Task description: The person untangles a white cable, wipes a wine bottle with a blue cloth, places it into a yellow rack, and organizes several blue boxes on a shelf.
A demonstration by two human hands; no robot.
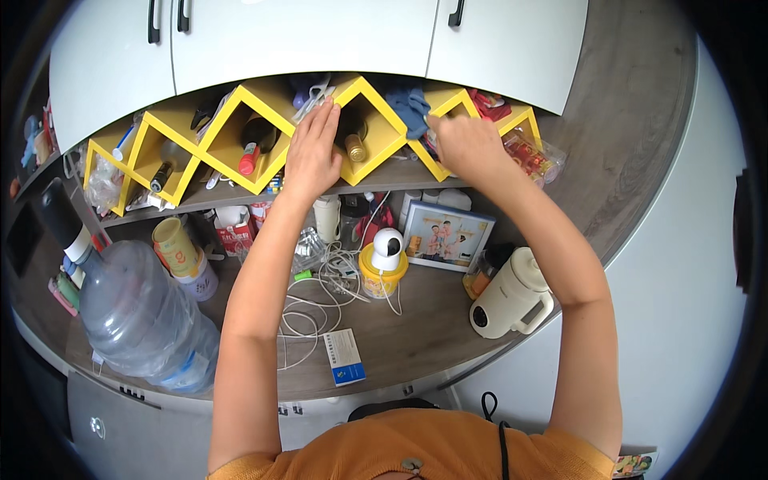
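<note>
High on the yellow zigzag wine rack (225, 157), my left hand (314, 152) lies with its fingers stretched out, against the frame between two cells. My right hand (468, 144) is closed at the rack's right part, its curled fingers against a crumpled blue cloth (409, 110) that it appears to grip; the fingertips are hidden. In the rack cells lie a bottle with a red neck (249, 158), a bottle with a gold neck (354, 147) and a dark-necked bottle (162, 176). White cords (314, 98) hang above my left fingers.
White cabinet doors (304, 36) close in the rack from above. Below stand a large water jug (144, 308) with a black pump, a small white camera (387, 250) on a yellow tub, a framed picture (448, 235) and a cream kettle (512, 298). Loose white cables (308, 316) and a small box (344, 357) lie on the counter.
</note>
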